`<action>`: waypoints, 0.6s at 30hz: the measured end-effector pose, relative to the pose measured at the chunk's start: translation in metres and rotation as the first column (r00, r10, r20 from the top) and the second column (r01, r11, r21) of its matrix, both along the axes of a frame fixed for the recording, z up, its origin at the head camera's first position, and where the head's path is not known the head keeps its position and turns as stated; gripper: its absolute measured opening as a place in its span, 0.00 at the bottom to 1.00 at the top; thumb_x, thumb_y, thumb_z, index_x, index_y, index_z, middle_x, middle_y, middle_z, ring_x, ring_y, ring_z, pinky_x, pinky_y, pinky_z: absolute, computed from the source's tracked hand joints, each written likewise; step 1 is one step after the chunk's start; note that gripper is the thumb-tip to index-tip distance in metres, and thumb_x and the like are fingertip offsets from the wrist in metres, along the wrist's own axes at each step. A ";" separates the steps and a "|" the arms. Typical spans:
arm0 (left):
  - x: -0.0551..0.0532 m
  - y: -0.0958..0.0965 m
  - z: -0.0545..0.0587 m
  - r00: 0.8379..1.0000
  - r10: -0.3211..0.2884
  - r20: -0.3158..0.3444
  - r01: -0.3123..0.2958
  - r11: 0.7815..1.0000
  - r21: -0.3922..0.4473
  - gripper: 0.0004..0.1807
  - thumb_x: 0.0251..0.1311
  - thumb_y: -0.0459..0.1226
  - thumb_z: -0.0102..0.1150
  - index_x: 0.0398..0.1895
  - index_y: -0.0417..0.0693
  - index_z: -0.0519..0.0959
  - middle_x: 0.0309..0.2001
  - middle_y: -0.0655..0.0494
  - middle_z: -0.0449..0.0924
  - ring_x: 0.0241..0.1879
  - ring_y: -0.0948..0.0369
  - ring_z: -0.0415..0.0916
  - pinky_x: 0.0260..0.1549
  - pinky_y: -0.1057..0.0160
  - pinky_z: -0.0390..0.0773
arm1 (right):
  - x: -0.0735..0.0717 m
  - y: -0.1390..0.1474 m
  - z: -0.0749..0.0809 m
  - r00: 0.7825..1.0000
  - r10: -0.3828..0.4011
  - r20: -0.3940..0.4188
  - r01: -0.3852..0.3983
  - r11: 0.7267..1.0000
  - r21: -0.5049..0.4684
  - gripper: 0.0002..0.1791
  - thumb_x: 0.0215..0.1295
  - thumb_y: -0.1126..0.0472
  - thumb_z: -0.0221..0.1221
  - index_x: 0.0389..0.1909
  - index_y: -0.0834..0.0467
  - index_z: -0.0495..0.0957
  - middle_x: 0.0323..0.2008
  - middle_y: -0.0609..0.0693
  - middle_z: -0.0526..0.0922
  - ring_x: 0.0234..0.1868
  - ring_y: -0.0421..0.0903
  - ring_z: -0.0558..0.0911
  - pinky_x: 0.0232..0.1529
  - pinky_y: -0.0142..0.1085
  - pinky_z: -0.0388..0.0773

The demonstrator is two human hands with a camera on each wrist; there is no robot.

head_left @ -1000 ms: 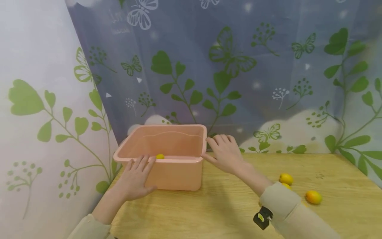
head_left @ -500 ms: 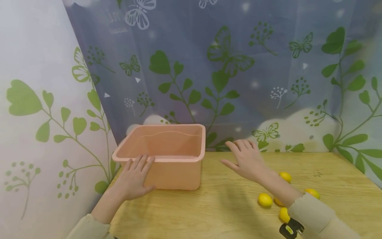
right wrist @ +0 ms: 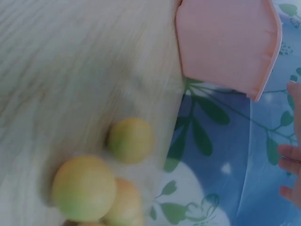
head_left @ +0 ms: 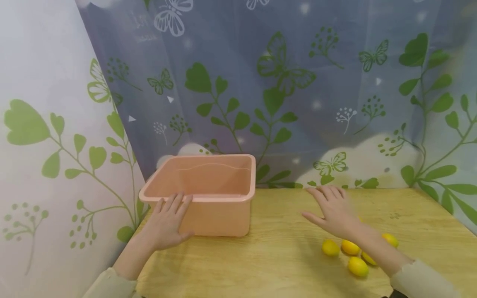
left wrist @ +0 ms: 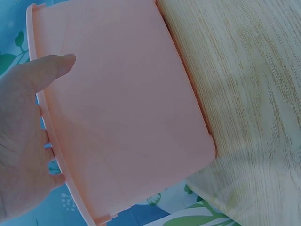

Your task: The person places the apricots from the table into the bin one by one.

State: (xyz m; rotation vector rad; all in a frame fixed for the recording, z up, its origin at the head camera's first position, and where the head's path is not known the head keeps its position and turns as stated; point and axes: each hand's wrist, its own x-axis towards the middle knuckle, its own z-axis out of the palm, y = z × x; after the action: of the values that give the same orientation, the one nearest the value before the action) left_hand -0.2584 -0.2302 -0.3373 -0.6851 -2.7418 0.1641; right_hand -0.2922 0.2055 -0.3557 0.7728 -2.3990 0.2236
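Note:
A pink plastic bin [head_left: 223, 219] stands at the left of the wooden table, close to the back cloth. My left hand [head_left: 167, 225] rests on its near rim with straight fingers, the thumb spread against the outer wall [left wrist: 122, 103]. The bin's floor is hidden behind the rim. To the right, my right hand [head_left: 333, 211] hangs in the air with nothing in it, fingers loosely extended and thumb apart. Below its wrist lie several oval yellow fruits [head_left: 358, 267], some tinged orange, partly covered by the forearm. The right wrist view shows these fruits [right wrist: 84, 188] close up.
The wooden table [head_left: 283, 256] runs from the bin across to the right. A blue cloth [head_left: 231, 82] printed with green leaves and butterflies hangs behind it, and a white printed panel [head_left: 44, 174] stands along the left side.
My right hand has moved away from the bin's right rim toward the right, over the fruits. A yellow fruit glimpsed inside the bin has dropped out of sight. The left hand stays put.

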 end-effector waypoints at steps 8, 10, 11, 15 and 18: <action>-0.002 -0.001 -0.001 1.000 0.000 -0.005 0.000 1.000 -0.014 0.50 0.52 0.57 0.58 0.69 0.36 0.52 0.67 0.32 0.52 0.65 0.39 0.51 0.60 0.37 0.50 | 0.008 0.035 -0.014 0.996 -0.068 0.059 0.065 0.997 0.037 0.34 0.56 0.44 0.61 0.57 0.62 0.69 0.46 0.60 0.73 0.49 0.61 0.70 0.48 0.60 0.63; -0.002 -0.002 -0.002 1.000 -0.001 -0.007 0.001 1.000 -0.010 0.50 0.52 0.56 0.59 0.69 0.36 0.52 0.67 0.32 0.52 0.65 0.39 0.51 0.60 0.37 0.50 | 0.010 0.043 -0.018 0.992 -0.095 0.078 0.091 0.994 0.052 0.34 0.56 0.44 0.61 0.57 0.62 0.68 0.46 0.60 0.73 0.48 0.61 0.71 0.47 0.61 0.63; -0.002 -0.002 -0.002 1.000 -0.001 -0.008 0.001 1.000 -0.011 0.50 0.52 0.56 0.59 0.69 0.36 0.53 0.67 0.32 0.52 0.65 0.39 0.51 0.60 0.37 0.51 | 0.010 0.048 -0.019 0.991 -0.107 0.085 0.102 0.993 0.060 0.34 0.56 0.44 0.61 0.58 0.62 0.68 0.46 0.60 0.72 0.48 0.61 0.71 0.47 0.61 0.64; -0.003 -0.002 -0.003 1.000 -0.002 -0.013 0.001 1.000 -0.014 0.50 0.51 0.56 0.59 0.69 0.35 0.53 0.67 0.32 0.53 0.65 0.38 0.51 0.60 0.37 0.51 | 0.012 0.066 -0.025 0.988 -0.132 0.073 0.126 0.988 0.092 0.35 0.55 0.44 0.63 0.56 0.63 0.69 0.44 0.61 0.73 0.46 0.62 0.71 0.45 0.61 0.65; -0.003 -0.002 -0.003 1.000 -0.002 -0.016 0.002 1.000 -0.016 0.50 0.51 0.57 0.59 0.69 0.36 0.53 0.67 0.32 0.53 0.65 0.38 0.51 0.60 0.37 0.51 | 0.011 0.081 -0.030 0.988 -0.143 0.062 0.136 0.985 0.105 0.36 0.52 0.44 0.65 0.55 0.63 0.70 0.44 0.61 0.73 0.46 0.63 0.72 0.43 0.62 0.65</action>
State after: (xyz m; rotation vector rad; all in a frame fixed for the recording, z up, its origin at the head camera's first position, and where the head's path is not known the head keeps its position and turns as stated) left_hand -0.2615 -0.2325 -0.3407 -0.6876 -2.7270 0.1904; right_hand -0.2810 0.2861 -0.3860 0.6467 -2.5347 0.0739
